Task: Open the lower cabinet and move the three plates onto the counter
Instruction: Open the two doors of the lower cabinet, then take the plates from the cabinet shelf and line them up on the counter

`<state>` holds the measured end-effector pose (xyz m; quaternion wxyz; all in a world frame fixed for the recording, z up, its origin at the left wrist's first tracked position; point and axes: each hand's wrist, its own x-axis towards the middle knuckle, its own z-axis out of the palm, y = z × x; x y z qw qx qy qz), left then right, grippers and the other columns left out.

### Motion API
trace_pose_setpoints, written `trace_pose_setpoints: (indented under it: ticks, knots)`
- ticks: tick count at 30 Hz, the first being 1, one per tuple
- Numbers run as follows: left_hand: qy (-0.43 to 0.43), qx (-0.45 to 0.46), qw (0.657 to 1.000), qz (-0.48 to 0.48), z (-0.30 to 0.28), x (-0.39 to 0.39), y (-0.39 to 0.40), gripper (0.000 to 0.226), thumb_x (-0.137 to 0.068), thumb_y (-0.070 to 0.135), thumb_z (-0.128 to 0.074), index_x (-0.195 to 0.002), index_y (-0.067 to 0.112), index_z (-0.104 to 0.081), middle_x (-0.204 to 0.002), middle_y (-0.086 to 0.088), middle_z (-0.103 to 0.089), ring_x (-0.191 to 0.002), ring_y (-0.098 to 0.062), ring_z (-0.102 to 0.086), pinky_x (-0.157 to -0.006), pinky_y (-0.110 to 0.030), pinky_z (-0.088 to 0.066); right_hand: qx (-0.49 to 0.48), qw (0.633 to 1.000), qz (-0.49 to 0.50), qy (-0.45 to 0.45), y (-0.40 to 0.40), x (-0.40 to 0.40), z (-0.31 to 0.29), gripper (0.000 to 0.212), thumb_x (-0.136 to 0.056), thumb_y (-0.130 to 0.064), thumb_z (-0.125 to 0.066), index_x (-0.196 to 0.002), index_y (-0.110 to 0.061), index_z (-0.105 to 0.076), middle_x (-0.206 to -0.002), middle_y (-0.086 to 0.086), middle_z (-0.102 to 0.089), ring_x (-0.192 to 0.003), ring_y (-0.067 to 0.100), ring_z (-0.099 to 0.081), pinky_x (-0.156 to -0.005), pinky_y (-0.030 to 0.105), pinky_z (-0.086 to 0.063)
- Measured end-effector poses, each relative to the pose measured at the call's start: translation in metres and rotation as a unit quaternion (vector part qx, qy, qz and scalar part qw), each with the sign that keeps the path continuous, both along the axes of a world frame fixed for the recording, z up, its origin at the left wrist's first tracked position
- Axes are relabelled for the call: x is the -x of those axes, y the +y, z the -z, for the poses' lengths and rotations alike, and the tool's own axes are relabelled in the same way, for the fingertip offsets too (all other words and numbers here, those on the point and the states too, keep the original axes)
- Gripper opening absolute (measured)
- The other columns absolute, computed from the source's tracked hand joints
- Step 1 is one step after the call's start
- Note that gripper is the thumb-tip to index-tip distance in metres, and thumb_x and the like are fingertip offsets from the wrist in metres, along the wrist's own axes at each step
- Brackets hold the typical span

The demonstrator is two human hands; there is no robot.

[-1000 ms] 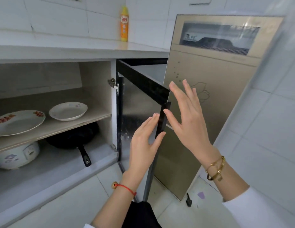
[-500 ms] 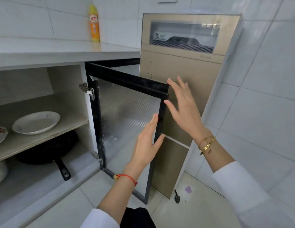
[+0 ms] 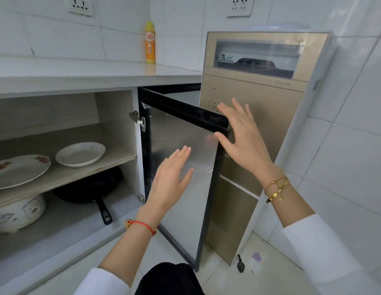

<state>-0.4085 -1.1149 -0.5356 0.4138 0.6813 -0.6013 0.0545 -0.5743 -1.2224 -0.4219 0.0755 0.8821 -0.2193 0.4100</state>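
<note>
The lower cabinet stands open, its black-framed frosted door (image 3: 185,143) swung out to the right. On the wooden shelf (image 3: 83,175) inside lie two plates in view: a small white plate (image 3: 80,153) and, at the left edge, a larger plate with red patterns (image 3: 19,170). My left hand (image 3: 171,179) hovers flat in front of the door's inner face, fingers apart, holding nothing. My right hand (image 3: 241,137) is spread by the door's outer top corner, thumb at the door's free edge. The white counter (image 3: 79,75) runs above the cabinet.
A yellow-orange detergent bottle (image 3: 150,42) stands at the back of the counter. Below the shelf sit a black frying pan (image 3: 89,188) and a white rice cooker (image 3: 17,211). A gold-coloured appliance (image 3: 259,99) leans right behind the door. A plug (image 3: 240,266) lies on the tiled floor.
The door has swung further open to the right. My left hand has come off the door's edge and now floats before its inner face. The view shifted, bringing the larger plate back in.
</note>
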Motion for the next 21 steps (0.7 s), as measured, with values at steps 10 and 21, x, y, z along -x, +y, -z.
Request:
trace_pose_setpoints:
  ticks: [10,21]
  knots:
    - [-0.115,-0.041,0.963,-0.240,-0.030,-0.107,0.128,0.054,-0.098,0.032,-0.049,-0.148,0.020,-0.035,-0.152,0.002,-0.039,-0.144,-0.016,-0.029,-0.117,-0.042,-0.025,0.044,0.989,-0.123,0.065,0.040,-0.085,0.012,0.051,-0.097,-0.027,-0.051,-0.143,-0.007,-0.039,-0.149,0.006,-0.043,-0.146,0.022,-0.024,-0.123,0.037,-0.009]
    - [-0.120,-0.085,0.894,-0.422,-0.023,-0.147,0.274,0.053,-0.097,0.030,-0.051,-0.147,0.020,-0.036,-0.152,0.001,-0.039,-0.144,-0.017,-0.030,-0.117,-0.043,-0.025,-0.066,0.953,-0.282,0.086,0.119,-0.210,0.057,0.053,-0.098,-0.033,-0.048,-0.146,-0.014,-0.036,-0.152,0.000,-0.038,-0.147,0.011,-0.017,-0.123,0.030,-0.006]
